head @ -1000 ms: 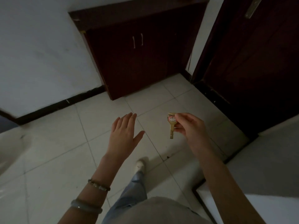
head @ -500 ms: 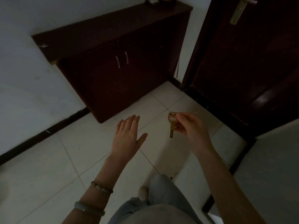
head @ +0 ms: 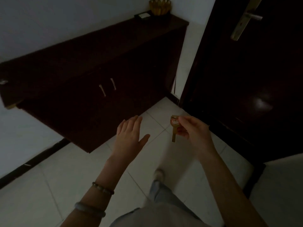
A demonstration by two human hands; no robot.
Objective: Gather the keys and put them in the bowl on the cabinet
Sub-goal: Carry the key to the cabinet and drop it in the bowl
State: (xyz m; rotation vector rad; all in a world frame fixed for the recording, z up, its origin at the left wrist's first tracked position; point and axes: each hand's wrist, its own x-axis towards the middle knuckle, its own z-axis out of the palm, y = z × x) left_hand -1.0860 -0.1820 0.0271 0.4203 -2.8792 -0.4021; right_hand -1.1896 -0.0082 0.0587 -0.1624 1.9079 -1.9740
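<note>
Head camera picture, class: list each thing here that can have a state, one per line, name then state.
key: pinched in the right hand, blade hanging down, not in the bowl
left hand: open, empty, fingers spread
bowl: upright on the cabinet top, contents not visible
cabinet: both doors shut
door: shut, handle level
small dark box: lying flat beside the bowl

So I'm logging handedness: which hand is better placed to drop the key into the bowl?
Right. The right hand already pinches the key, and the bowl sits on the cabinet's right end. The left hand is open, empty.
</note>
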